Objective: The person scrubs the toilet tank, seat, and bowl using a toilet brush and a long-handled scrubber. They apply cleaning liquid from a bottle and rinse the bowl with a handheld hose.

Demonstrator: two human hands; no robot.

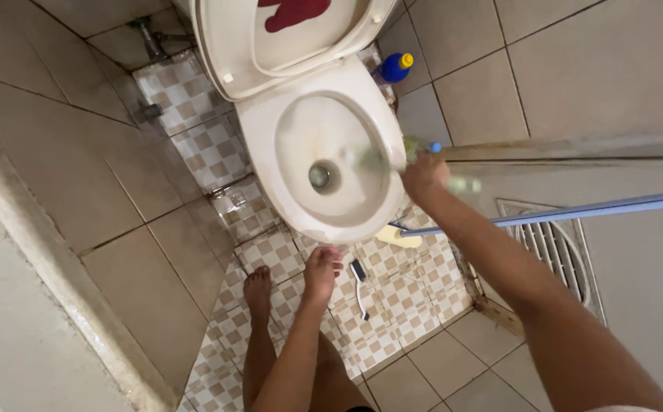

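- The toilet bowl [324, 164] stands at the centre of the floor [392, 305], with its raised seat and lid [270, 46] behind it.
- A bottle [394, 67] stands on the floor to the right of the bowl, beside the wall.
- The right hand [423, 174] is over the right rim of the bowl, closed around a blurred brush [377, 159] that reaches into the bowl.
- A small brush [359, 286] lies on the floor in front of the bowl, just right of the person's feet [293, 278].
- A long pole [560, 214] runs from the right edge to a sponge head [398, 236] at the foot of the bowl.
- A floor drain grate [556, 252] lies right of the pole, beneath the right arm.
- The left hand cannot be seen.
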